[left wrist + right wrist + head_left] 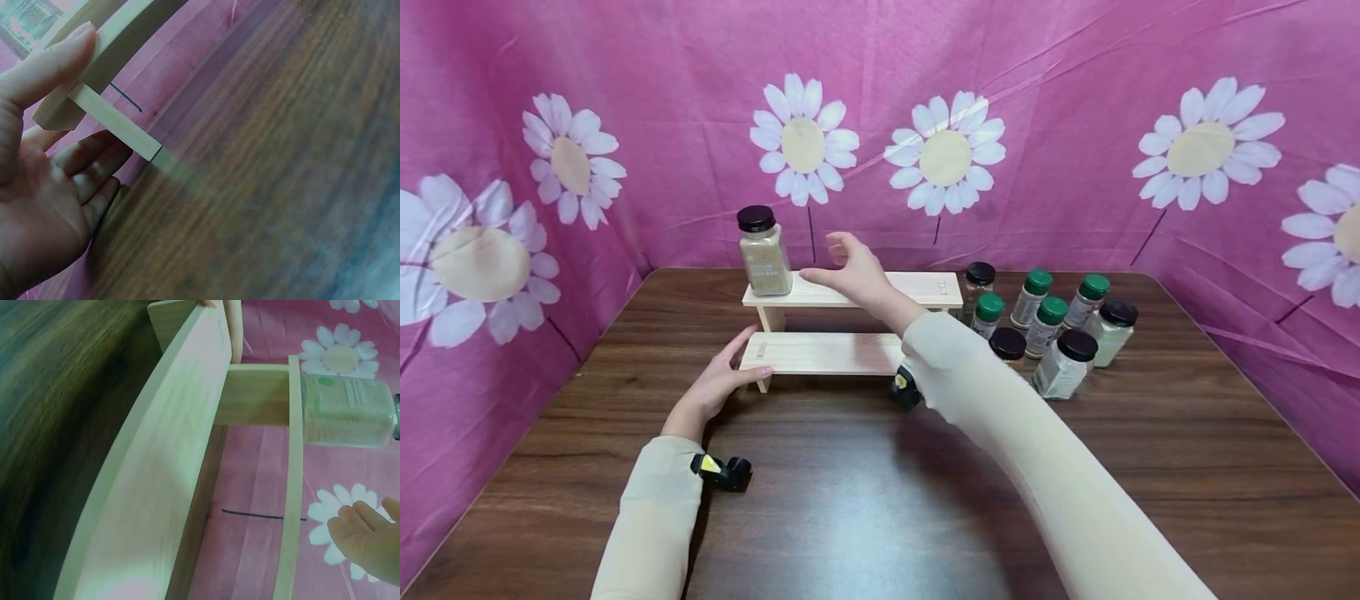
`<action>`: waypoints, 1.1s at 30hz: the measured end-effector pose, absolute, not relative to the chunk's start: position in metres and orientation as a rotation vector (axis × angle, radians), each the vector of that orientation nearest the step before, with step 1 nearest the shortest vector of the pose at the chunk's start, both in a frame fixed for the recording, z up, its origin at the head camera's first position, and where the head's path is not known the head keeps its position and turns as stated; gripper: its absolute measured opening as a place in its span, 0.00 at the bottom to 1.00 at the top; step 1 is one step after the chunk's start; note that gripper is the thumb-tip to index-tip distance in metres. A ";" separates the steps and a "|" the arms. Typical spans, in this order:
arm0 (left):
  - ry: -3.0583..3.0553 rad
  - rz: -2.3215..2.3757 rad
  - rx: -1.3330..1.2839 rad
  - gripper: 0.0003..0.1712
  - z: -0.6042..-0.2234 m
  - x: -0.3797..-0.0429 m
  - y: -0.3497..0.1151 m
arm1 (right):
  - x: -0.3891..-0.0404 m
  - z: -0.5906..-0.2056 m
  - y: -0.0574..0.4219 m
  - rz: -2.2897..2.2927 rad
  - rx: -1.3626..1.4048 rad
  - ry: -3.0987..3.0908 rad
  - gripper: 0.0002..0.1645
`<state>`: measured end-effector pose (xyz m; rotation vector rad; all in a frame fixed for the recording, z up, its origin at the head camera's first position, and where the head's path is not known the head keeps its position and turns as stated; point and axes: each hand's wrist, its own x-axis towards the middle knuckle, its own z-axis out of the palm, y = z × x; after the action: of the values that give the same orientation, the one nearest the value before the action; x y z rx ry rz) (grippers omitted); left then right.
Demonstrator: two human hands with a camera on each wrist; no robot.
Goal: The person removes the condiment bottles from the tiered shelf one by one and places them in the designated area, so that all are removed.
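A two-step wooden rack stands on the table. My left hand holds the left end of its lower step, the thumb on the front edge and the index finger reaching along the end. In the left wrist view, the other fingers lie loosely bent below the board. On the upper step's left end stands a square jar of beige powder with a black lid. To its right my right hand hovers over the upper step, thumb and fingers apart, holding nothing. The right wrist view shows a gap between that hand and the jar.
Right of the rack several spice jars stand close together, some with green lids, such as the front green-lidded jar, others with black lids, such as the white-powder jar. A pink flowered cloth hangs behind the brown table.
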<state>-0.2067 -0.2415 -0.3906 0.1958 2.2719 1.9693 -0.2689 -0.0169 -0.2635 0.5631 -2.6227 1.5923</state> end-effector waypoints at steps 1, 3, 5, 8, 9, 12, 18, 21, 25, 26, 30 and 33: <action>2.272 1.968 0.197 0.47 -0.390 -0.207 -0.241 | -0.269 -0.264 -0.020 1.605 0.568 -2.622 0.41; 2.271 1.965 0.196 0.46 -0.390 -0.207 -0.241 | -0.269 -0.264 -0.027 1.617 0.580 -2.626 0.41; 2.274 1.962 0.191 0.46 -0.390 -0.207 -0.241 | -0.270 -0.263 -0.033 1.627 0.596 -2.626 0.42; 2.277 1.956 0.186 0.46 -0.389 -0.207 -0.241 | -0.270 -0.261 -0.040 1.631 0.621 -2.625 0.42; 2.277 1.954 0.186 0.46 -0.389 -0.207 -0.240 | -0.270 -0.260 -0.041 1.630 0.624 -2.625 0.43; 2.268 1.961 0.190 0.46 -0.390 -0.207 -0.240 | -0.272 -0.259 -0.045 1.615 0.629 -2.629 0.43; 2.265 1.976 0.193 0.46 -0.391 -0.208 -0.242 | -0.276 -0.257 -0.051 1.622 0.618 -2.640 0.44; 2.265 1.973 0.188 0.46 -0.391 -0.208 -0.242 | -0.279 -0.256 -0.052 1.651 0.600 -2.639 0.45; 2.262 1.975 0.185 0.47 -0.390 -0.208 -0.241 | -0.281 -0.253 -0.054 1.661 0.605 -2.656 0.46; 2.262 1.975 0.185 0.47 -0.390 -0.208 -0.242 | -0.281 -0.252 -0.055 1.663 0.609 -2.665 0.46; 2.257 1.977 0.181 0.47 -0.390 -0.207 -0.242 | -0.281 -0.247 -0.058 1.669 0.631 -2.699 0.47; 2.257 1.974 0.174 0.47 -0.390 -0.208 -0.241 | -0.281 -0.243 -0.060 1.700 0.635 -2.706 0.48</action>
<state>-0.2079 -0.2411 -0.3903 0.1739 2.2573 1.9740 -0.2809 -0.0600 -0.2427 0.6350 -2.7060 1.7001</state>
